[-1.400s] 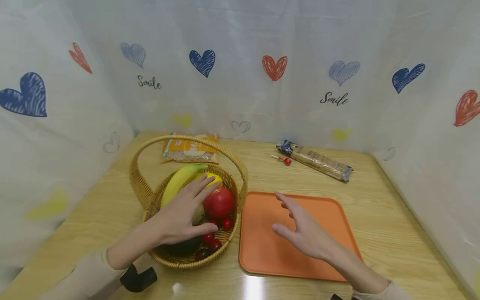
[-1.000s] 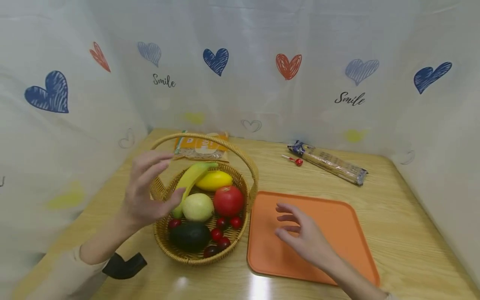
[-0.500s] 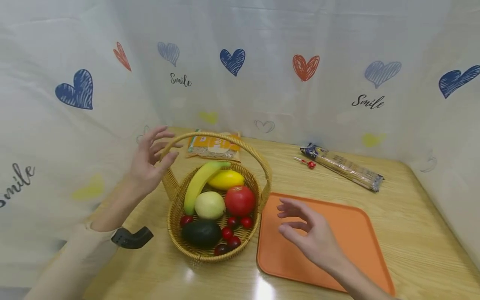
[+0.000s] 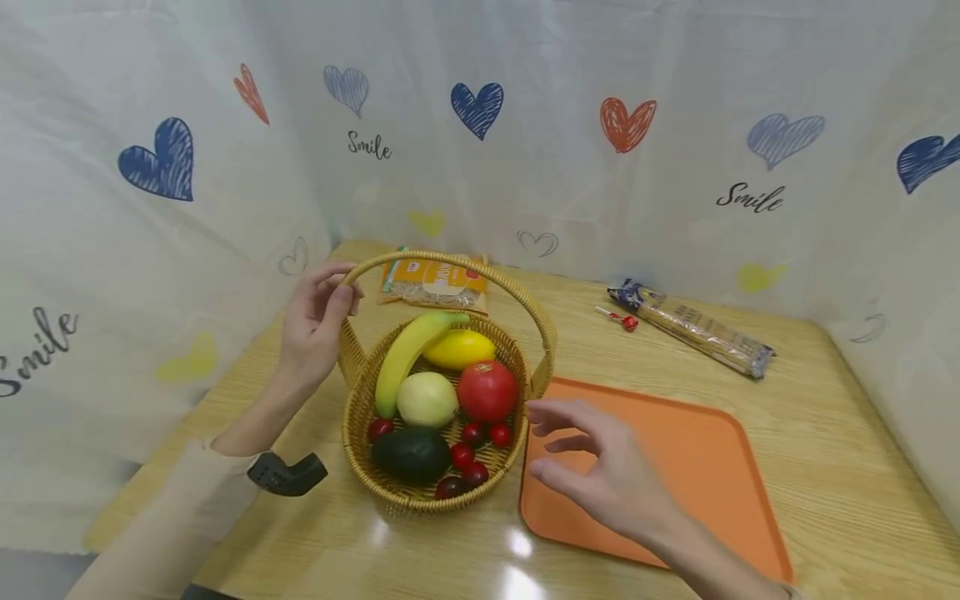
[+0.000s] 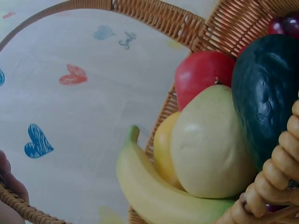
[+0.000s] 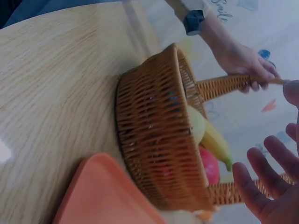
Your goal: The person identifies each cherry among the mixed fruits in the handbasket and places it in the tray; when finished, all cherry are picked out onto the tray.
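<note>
Wicker handle [image 4: 547,340] in left hand [image 4: 311,329]; right hand [image 4: 603,468] seemingly above tray [image 4: 697,462].

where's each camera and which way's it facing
Head: on the head, facing forward-down at wicker basket and orange tray; left hand and right hand show.
Left wrist: on wrist, facing across the basket; part of left hand shows.
Right wrist: on wrist, facing the basket's side; both hands show.
Both wrist views share the banana.

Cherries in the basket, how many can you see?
6 show: one cherry by the banana, two in front of the big red fruit, three right of the dark green fruit. More may lie hidden in the basket.
</note>
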